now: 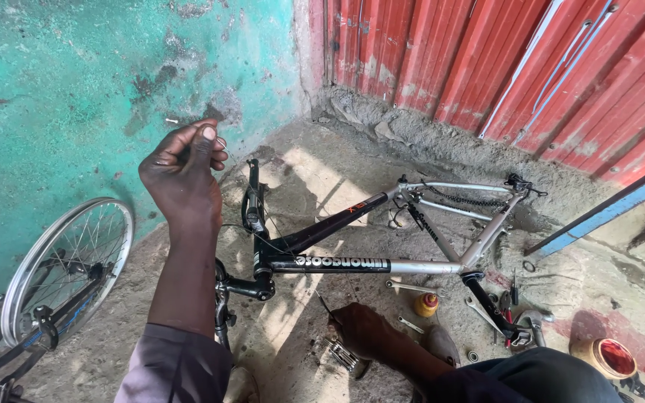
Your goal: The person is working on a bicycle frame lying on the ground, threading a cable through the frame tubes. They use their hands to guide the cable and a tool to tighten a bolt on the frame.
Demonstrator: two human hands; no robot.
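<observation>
A black and silver bicycle frame (352, 263) lies on its side on the concrete floor. My left hand (182, 170) is raised above its front end, fingers pinched on a thin cable (222, 143) that runs down toward the frame's head tube (260, 257). My right hand (363, 328) is low near the floor below the frame's top tube, closed on a small dark tool (327, 307). A metal multi-tool (342, 354) lies just beside that hand.
A bicycle wheel (65, 265) leans at the left by the turquoise wall (76, 82). Wrenches (412, 287), a small yellow bottle (427, 304) and small parts lie on the floor. An orange tin (608, 357) sits at the right. Red corrugated sheeting (502, 60) stands behind.
</observation>
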